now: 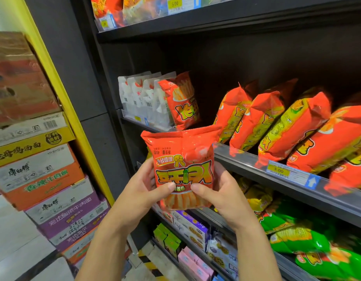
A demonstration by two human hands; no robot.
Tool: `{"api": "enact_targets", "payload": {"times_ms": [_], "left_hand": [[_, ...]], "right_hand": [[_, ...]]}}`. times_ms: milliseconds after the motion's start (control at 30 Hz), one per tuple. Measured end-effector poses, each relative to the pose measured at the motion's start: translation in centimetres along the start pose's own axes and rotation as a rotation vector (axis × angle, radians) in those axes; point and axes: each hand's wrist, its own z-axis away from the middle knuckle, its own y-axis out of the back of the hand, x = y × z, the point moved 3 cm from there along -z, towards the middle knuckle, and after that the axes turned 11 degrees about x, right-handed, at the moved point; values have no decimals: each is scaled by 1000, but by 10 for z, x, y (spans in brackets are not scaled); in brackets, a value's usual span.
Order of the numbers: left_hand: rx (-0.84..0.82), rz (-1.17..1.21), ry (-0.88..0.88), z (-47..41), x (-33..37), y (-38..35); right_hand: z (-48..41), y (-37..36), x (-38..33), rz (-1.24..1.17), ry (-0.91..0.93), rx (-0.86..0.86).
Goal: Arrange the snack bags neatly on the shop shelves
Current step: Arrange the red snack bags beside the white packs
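An orange-red snack bag (182, 159) with yellow-green lettering is held upside down in front of the middle shelf (242, 159). My left hand (144, 191) grips its left edge and my right hand (218, 193) grips its right edge, both thumbs pressed on the front. On the shelf behind, one matching bag (182, 102) stands upright next to several white bags (143, 98). To the right, several matching orange bags (277, 120) lean in a row.
The upper shelf (216, 23) holds more snacks. Lower shelves carry green bags (305, 240), yellow bags (256, 195) and cookie boxes (193, 226). Stacked noodle cartons (40, 171) stand at the left beside a yellow pillar (60, 82). A price tag (279, 170) sits on the shelf rail.
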Motion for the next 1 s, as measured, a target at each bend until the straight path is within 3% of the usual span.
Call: {"api": "enact_targets", "payload": {"times_ms": [267,467,633,767,1000], "left_hand": [[5,36,-6,-7,-5,5],[62,101,163,-24,-7,16],[2,156,256,-49,-2,21],[-95,138,226,-67,4,27],[-33,175,102,-107,15,42]], "right_hand": [[-3,-5,-6,16,-1,24],[-17,-26,-16,55,-114,86],[-37,-40,-26,144,-183,178],[-51,-48,-39,203,-145,195],[-74,-63,-71,349,17,216]]}}
